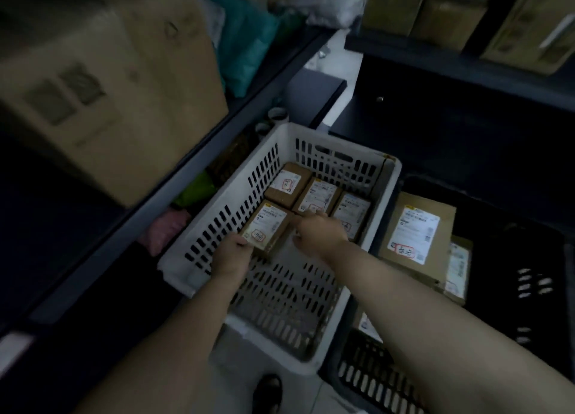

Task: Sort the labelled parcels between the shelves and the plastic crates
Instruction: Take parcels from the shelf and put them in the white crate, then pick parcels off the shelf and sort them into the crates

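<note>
Parcel [264,227] in left hand [233,253], inside white crate [311,134] — right hand [320,234] beside.

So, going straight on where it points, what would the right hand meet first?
Likely the middle parcel in the far row of the white crate; fingers of the right hand are at its near edge, contact unclear.

parcel labels [415,236], red-circled handwriting [405,251], nothing legible
</note>
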